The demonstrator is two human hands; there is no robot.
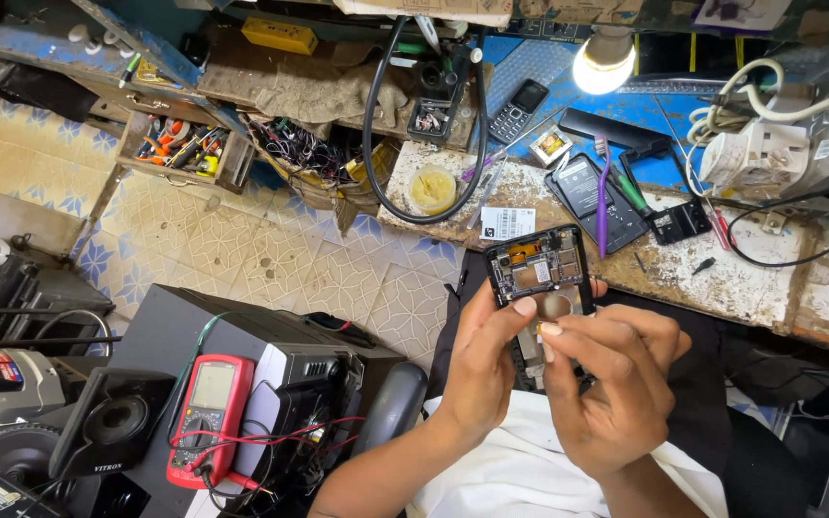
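Black opened phone [537,264], back cover off, board and frame exposed, held above the lap just short of the counter [722,278] edge. Left hand [482,360] grip clamped on its left edge, thumb on the lower board. Right hand [616,379] grip pinched together at the phone's middle, on a small part too small to tell. Judging: disassembled, internals untouched beyond that, reassembly left. Red multimeter [211,412] well left of the grip.

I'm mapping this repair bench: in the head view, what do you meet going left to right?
Red multimeter → left hand → opened phone → right hand → purple toothbrush → white socket adapter.
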